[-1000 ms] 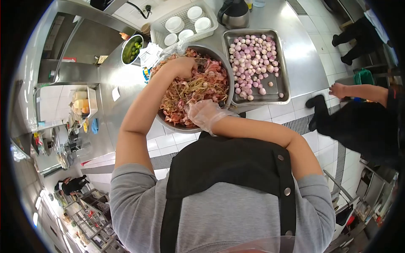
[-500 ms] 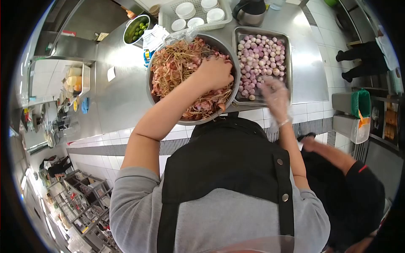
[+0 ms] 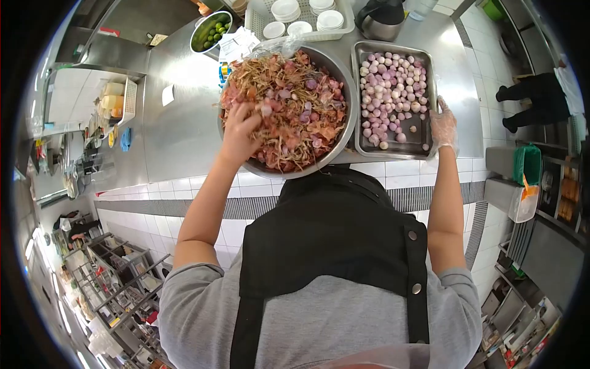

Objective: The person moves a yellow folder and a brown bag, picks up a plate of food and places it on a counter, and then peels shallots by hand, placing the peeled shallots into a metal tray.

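Note:
My left hand point(image 3: 241, 133) is over the left side of a large metal bowl point(image 3: 353, 101), its fingers bent and apart among the loose skins. The bowl is heaped with dry shallot skins and roots point(image 3: 295, 126), with some purple pieces showing among them. In a clear plastic glove, my right hand point(image 3: 444, 130) grips the right rim of a metal tray point(image 3: 402, 149). Peeled shallots point(image 3: 393, 83) cover most of this tray, and its dark bottom shows near the front right corner.
Behind the bowl stand a basket of stacked white dishes point(image 3: 299, 31), a container of green limes point(image 3: 212, 32) and a dark jug point(image 3: 380, 21). Papers point(image 3: 236, 44) lie beside the bowl. Another person's legs point(image 3: 531, 95) show at the right, near a green bin point(image 3: 527, 163).
My left hand has moved left across the bowl, uncovering more skins. My right hand has gone from the shallots to the tray's right rim. The nearby person in black has left view.

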`<control>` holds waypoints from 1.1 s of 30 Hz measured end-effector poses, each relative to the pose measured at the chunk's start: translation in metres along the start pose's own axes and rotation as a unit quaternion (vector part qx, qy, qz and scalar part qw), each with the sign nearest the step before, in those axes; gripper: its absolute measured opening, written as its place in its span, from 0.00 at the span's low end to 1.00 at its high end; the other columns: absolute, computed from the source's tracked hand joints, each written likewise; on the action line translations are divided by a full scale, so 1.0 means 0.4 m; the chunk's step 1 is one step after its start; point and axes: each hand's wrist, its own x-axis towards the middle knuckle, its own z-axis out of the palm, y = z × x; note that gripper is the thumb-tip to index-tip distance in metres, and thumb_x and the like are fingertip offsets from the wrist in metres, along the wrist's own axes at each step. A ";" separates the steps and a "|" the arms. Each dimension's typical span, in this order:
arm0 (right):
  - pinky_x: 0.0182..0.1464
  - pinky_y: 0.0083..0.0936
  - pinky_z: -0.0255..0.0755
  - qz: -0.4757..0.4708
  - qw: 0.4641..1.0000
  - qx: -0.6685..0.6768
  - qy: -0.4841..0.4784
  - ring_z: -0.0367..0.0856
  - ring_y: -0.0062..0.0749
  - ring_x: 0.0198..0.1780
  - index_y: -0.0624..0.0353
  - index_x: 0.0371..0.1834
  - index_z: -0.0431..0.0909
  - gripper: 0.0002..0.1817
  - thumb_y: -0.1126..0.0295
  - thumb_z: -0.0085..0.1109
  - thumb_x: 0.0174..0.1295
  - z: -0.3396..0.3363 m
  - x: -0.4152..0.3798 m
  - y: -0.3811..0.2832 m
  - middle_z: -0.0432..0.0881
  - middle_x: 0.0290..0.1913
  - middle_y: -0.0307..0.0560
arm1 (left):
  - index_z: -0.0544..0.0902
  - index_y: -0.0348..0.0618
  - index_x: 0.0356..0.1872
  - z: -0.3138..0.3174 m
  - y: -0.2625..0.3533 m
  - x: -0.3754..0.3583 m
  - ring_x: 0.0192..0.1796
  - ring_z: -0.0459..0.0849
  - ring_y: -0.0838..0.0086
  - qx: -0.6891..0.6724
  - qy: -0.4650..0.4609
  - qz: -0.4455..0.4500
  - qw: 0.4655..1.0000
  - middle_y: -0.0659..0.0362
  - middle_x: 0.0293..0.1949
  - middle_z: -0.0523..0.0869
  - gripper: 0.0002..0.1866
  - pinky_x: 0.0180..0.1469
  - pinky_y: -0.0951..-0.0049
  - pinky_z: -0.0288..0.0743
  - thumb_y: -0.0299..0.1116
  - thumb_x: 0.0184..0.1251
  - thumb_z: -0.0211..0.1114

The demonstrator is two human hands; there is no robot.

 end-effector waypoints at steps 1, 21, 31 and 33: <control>0.63 0.41 0.72 0.005 1.000 0.002 -0.002 0.81 0.56 0.58 0.49 0.70 0.74 0.29 0.66 0.61 0.63 0.000 0.012 0.000 0.83 0.54 0.65 | 0.79 0.38 0.29 0.005 0.000 -0.029 0.50 0.76 0.48 0.016 -0.019 0.010 1.000 0.49 0.47 0.79 0.16 0.53 0.54 0.72 0.21 0.32 0.71; 0.62 0.43 0.71 -0.416 0.836 -0.111 -0.340 0.77 0.54 0.60 0.54 0.46 0.78 0.17 0.58 0.40 0.69 0.192 -0.278 -0.633 0.82 0.53 0.52 | 0.83 0.44 0.33 0.053 -0.034 -0.129 0.50 0.75 0.54 0.016 0.003 -0.003 1.000 0.54 0.45 0.78 0.17 0.54 0.56 0.68 0.24 0.34 0.70; 0.52 0.36 0.75 -0.405 0.817 -0.044 -0.407 0.82 0.45 0.49 0.60 0.48 0.82 0.16 0.61 0.57 0.65 0.162 -0.178 -0.669 0.84 0.45 0.58 | 0.82 0.46 0.34 0.030 0.080 -0.124 0.50 0.74 0.56 -0.028 -0.055 -0.015 0.998 0.57 0.41 0.76 0.15 0.55 0.57 0.67 0.32 0.41 0.73; 0.41 0.28 0.74 -0.390 0.808 0.063 -0.436 0.81 0.29 0.37 0.64 0.44 0.83 0.15 0.62 0.63 0.67 0.130 -0.153 -0.682 0.84 0.34 0.48 | 0.82 0.47 0.37 0.046 0.080 -0.120 0.49 0.74 0.57 0.005 -0.040 0.004 0.999 0.58 0.40 0.77 0.12 0.55 0.58 0.68 0.40 0.55 0.70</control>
